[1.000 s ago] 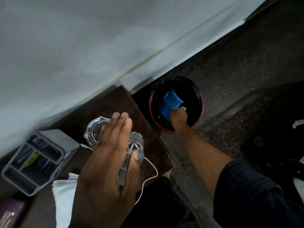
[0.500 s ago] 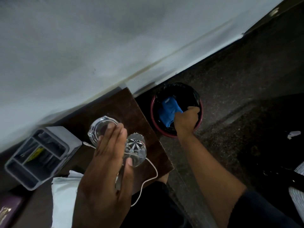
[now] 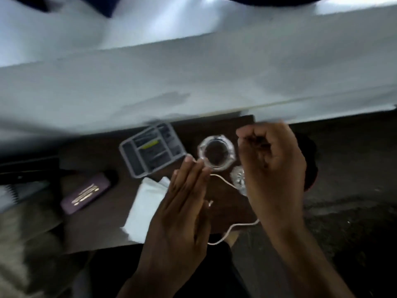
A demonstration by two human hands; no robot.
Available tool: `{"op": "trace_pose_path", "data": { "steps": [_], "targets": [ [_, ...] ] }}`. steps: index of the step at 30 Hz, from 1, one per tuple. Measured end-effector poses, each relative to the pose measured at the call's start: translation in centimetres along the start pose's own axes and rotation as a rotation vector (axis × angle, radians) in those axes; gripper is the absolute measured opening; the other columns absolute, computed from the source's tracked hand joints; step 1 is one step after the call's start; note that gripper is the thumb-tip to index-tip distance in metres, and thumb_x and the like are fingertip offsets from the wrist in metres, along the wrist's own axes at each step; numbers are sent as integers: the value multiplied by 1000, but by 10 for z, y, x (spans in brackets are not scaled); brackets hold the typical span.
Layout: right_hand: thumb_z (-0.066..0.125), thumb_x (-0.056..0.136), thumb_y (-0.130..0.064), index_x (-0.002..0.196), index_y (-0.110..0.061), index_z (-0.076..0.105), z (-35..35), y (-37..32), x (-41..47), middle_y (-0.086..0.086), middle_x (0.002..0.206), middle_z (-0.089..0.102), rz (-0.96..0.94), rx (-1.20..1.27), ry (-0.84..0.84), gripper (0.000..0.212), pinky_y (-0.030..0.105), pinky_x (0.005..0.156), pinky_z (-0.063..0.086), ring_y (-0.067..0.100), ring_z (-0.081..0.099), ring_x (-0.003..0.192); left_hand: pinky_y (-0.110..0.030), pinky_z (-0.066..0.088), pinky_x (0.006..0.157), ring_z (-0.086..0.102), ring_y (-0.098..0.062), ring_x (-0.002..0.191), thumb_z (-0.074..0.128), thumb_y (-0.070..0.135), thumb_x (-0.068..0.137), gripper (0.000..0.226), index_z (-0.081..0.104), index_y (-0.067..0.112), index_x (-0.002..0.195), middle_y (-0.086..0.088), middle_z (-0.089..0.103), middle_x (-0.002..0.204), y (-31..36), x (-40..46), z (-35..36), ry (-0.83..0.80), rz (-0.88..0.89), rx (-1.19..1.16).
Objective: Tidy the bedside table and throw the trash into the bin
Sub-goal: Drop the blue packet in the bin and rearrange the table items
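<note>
The brown bedside table (image 3: pixel 96 229) holds an upright clear glass (image 3: pixel 216 152), and a second cut glass (image 3: pixel 238 178) lies on its side beside it. A white cable (image 3: pixel 227 232) trails off the front edge. A white tissue (image 3: pixel 146 207) lies near the middle. My left hand (image 3: pixel 182 211) hovers flat over the table, fingers straight, with its tips next to the upright glass. My right hand (image 3: pixel 272 168) is above the table's right end with its fingers curled and nothing visible in them. The dark bin (image 3: pixel 310 155) is mostly hidden behind it.
A grey divided organiser tray (image 3: pixel 150 151) sits at the back of the table, and a purple case (image 3: pixel 86 193) lies to the left. The white bed (image 3: pixel 193 82) runs along the far side. Dark floor (image 3: pixel 343 201) lies to the right.
My right hand has come out of the bin and back over the table's right end; the blue trash stayed in the bin. The view has swung from the bin to the table.
</note>
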State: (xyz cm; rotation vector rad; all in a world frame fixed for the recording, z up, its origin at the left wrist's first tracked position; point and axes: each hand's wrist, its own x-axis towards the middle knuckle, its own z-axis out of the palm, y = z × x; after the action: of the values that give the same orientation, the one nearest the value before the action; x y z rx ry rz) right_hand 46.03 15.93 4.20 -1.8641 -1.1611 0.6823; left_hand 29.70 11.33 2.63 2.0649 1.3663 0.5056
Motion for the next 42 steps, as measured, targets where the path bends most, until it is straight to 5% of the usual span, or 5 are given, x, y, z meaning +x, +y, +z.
{"op": "trace_pose_path", "data": {
  "steps": [23, 29, 35, 38, 42],
  "targets": [
    [62, 93, -8, 98, -23, 69, 139, -60, -93, -3, 103, 69, 15, -137, -392, 17, 6, 78, 46, 2, 65, 92, -38, 36, 118, 11, -7, 155, 52, 16, 99, 63, 24, 11, 156, 1, 27, 165, -125, -126, -89, 69, -318, -34],
    [59, 94, -22, 114, -26, 72, 202, -49, -107, -5, 112, 74, 218, -202, -580, 25, 46, 95, 55, 18, 70, 103, -26, 39, 111, 42, -10, 143, 50, 38, 93, 64, 40, 13, 151, -3, 50, 151, -186, -153, -95, -15, -645, -256],
    [57, 97, -16, 142, -15, 54, 278, -38, -122, 3, 139, 61, 303, -275, -720, 45, 27, 107, 42, 18, 58, 127, -35, 46, 96, 65, -32, 116, 71, 34, 72, 52, 64, 27, 124, -10, 72, 114, -272, -168, -107, 228, -1264, -623],
    [58, 96, -17, 147, -13, 47, 305, -34, -122, 8, 148, 53, 260, -307, -731, 52, 43, 113, 43, 25, 53, 133, -35, 43, 105, 58, -23, 123, 70, 17, 87, 58, 50, 14, 142, -12, 60, 136, -285, -157, -104, 246, -1343, -815],
    [62, 95, -18, 147, -12, 47, 320, -36, -127, 11, 144, 54, 284, -317, -738, 54, 41, 112, 44, 28, 53, 131, -26, 40, 95, 53, -13, 120, 72, 18, 82, 80, 35, 15, 153, 1, 53, 138, -287, -138, -99, 228, -1336, -911]
  ]
}}
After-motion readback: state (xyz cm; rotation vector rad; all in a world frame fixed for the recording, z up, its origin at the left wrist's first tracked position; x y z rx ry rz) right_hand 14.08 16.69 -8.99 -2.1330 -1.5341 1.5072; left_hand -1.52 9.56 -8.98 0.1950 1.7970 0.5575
